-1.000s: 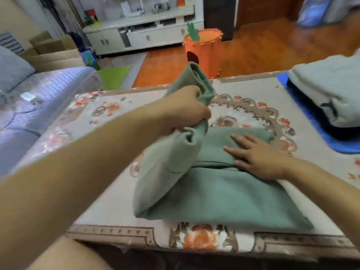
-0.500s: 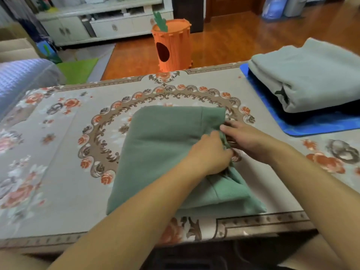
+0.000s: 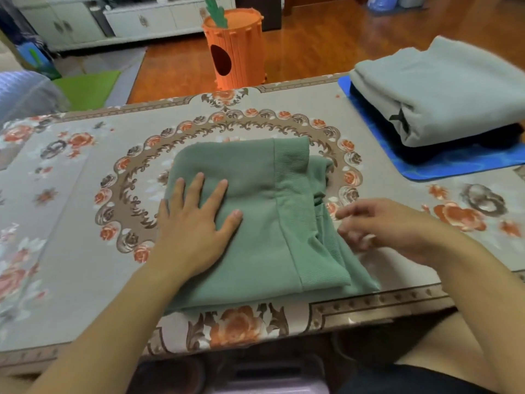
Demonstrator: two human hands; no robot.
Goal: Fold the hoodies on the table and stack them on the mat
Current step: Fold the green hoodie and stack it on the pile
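Covering the tabletop (image 3: 85, 274), a floral cloth meets wood floor (image 3: 326, 41) beyond. The mat (image 3: 426, 169), cut off right, carries a grey hoodie (image 3: 440, 89). The green hoodie (image 3: 270, 237) lies folded centrally; the left hand (image 3: 196, 223) presses it flat-fingered. The right hand (image 3: 377, 223) is blurred, grip unclear.

Table (image 3: 85, 265) with grey floral-patterned cover: bore one folded green fabric hoodie (image 3: 264, 251) at centre; one blue mat (image 3: 443, 166) at right far corner.

Soft, even indoor light, wide-angle bowing at the edges (right hand (image 3: 380, 226) motion-blurred)
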